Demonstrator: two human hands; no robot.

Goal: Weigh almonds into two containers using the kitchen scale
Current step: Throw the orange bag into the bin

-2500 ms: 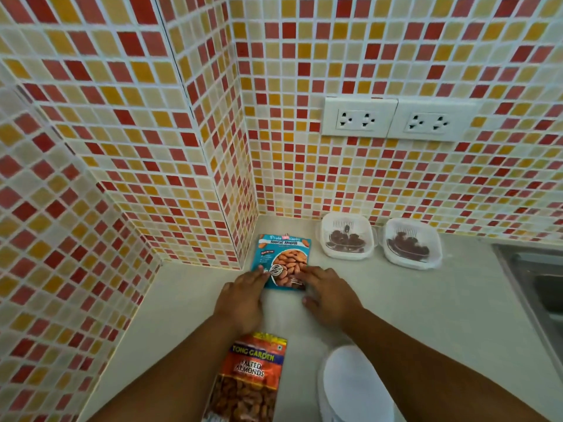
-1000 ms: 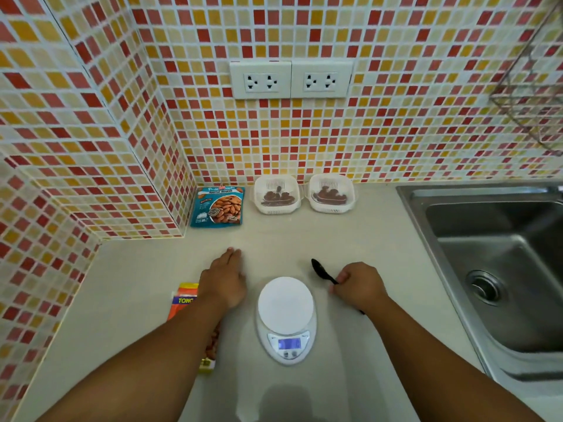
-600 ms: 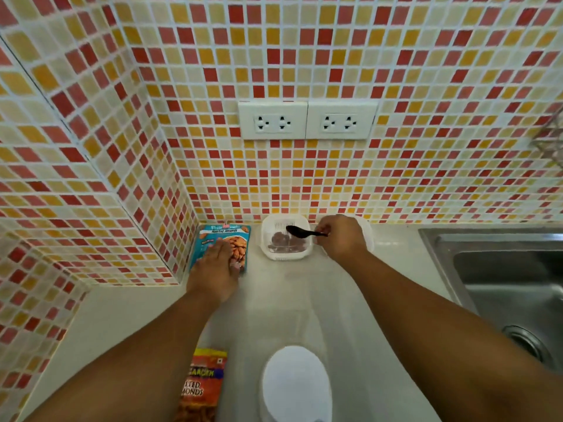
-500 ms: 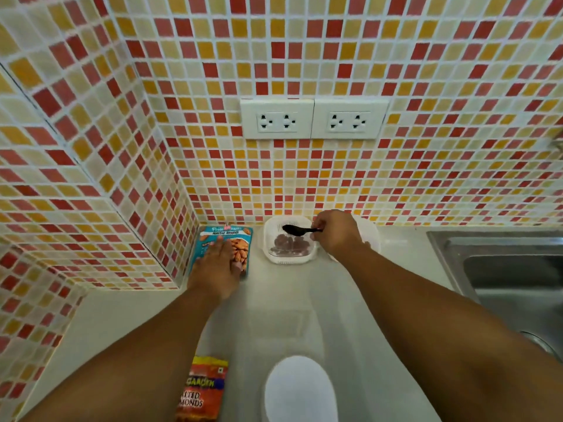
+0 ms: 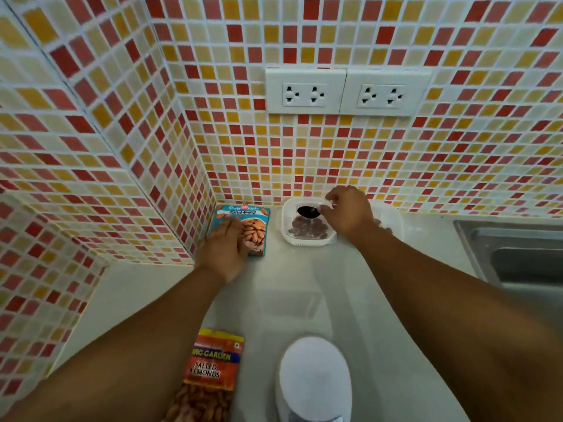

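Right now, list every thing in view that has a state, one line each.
Left hand: flat on the blue almond packet, which lies on the counter.
Right hand: holds a black spoon over the near tub.
Near tub: lidless, almonds inside.
Far tub: mostly hidden behind the right hand.
Scale: platform bare.
Red almond packet: lying flat.
Sockets: nothing plugged in.

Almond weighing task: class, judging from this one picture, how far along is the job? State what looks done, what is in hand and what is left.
Done: the left container already holds almonds; the other container is mostly hidden. In hand: the right hand holds a black spoon over the almonds, and the left hand rests on the blue almond packet. Left: the scale carries nothing, so weighing looks unfinished.
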